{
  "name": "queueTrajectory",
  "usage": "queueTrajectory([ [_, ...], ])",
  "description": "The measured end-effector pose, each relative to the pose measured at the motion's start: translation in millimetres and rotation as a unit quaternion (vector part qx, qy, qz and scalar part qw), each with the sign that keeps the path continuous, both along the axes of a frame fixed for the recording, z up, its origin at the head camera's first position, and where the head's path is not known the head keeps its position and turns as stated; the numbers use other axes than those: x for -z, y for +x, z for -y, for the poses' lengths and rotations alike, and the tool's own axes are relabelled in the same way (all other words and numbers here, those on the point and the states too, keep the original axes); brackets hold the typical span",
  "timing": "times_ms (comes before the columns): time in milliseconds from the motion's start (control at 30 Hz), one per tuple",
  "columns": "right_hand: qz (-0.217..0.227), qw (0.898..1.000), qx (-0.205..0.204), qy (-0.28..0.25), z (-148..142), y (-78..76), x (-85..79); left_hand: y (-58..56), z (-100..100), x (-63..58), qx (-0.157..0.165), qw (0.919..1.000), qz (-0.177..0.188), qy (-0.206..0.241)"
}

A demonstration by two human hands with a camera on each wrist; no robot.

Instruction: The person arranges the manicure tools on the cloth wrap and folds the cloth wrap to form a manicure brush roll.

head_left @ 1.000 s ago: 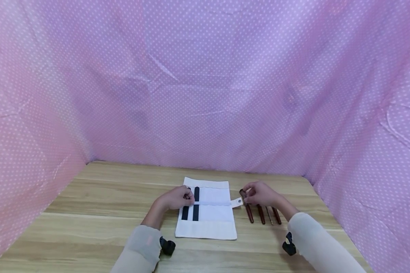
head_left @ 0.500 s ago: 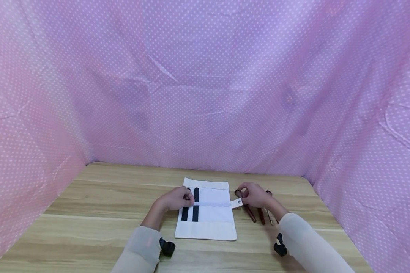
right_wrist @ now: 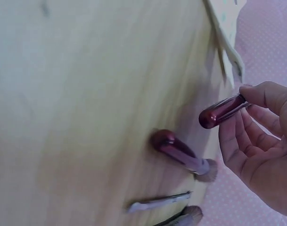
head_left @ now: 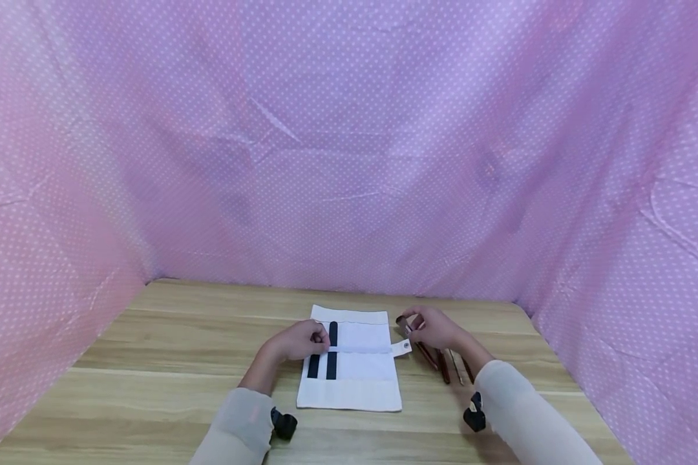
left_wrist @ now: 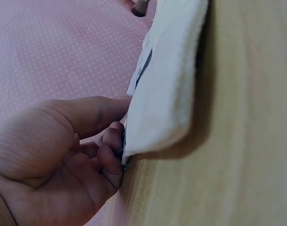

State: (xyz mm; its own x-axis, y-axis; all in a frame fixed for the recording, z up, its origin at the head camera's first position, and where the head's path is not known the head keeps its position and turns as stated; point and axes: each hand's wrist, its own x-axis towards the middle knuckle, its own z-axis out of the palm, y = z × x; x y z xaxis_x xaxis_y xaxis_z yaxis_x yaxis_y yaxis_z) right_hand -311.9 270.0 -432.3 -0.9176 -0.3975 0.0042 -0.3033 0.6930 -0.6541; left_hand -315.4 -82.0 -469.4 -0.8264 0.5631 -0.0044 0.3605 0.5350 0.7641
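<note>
A white cloth brush roll [head_left: 355,394] lies spread out on the table, with two black strips [head_left: 332,365] under its white cross band [head_left: 363,350]. At its left side my left hand [head_left: 295,340] pinches the band between thumb and curled fingers; the fingertips are partly hidden by cloth in the left wrist view. Just right of the roll's snap tab [head_left: 402,348], my right hand [head_left: 436,329] holds a makeup brush [right_wrist: 222,112] with a glossy dark red handle between thumb and fingers. Its bristle end [head_left: 402,321] points away, toward the upper left.
Beside the right hand lie another red-handled brush [right_wrist: 176,150], a thin metallic tool [right_wrist: 157,202] and a further brush [right_wrist: 185,217]. Pink dotted cloth [head_left: 349,161] hangs behind and at both sides of the wooden table [head_left: 180,361].
My right hand has shifted left toward the roll, and the brush it holds has tilted, its bristle end swinging left. My left hand has stayed at the band.
</note>
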Motion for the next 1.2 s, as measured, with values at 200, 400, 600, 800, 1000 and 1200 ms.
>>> queueTrajectory([
  [200, -0.012, 1.0, -0.004, -0.021, 1, -3.5, -12.1, -0.1, 0, -4.0, 0.0, 0.9998, 0.016, 0.011],
  [400, 0.009, 0.999, 0.014, -0.045, 6, -7.9, -20.2, -2.6, -6, -10.2, 0.01, 0.9999, 0.002, 0.006],
  [600, 0.024, 0.997, 0.036, -0.071, 21, -11.5, -26.6, -7.4, -19, -14.5, 0.036, 0.999, -0.022, -0.012],
  [800, 0.039, 0.99, 0.054, -0.121, 46, -17.6, -29.7, -8.2, -30, -16.1, 0.042, 0.9974, -0.044, -0.038],
  [1000, 0.067, 0.977, 0.068, -0.19, 69, -26.3, -25.1, -6.6, -35, -16.0, 0.033, 0.9977, -0.043, -0.04],
  [1200, 0.091, 0.965, 0.072, -0.236, 89, -27.9, -21.5, -6.8, -36, -13.7, 0.018, 0.9983, -0.045, -0.032],
])
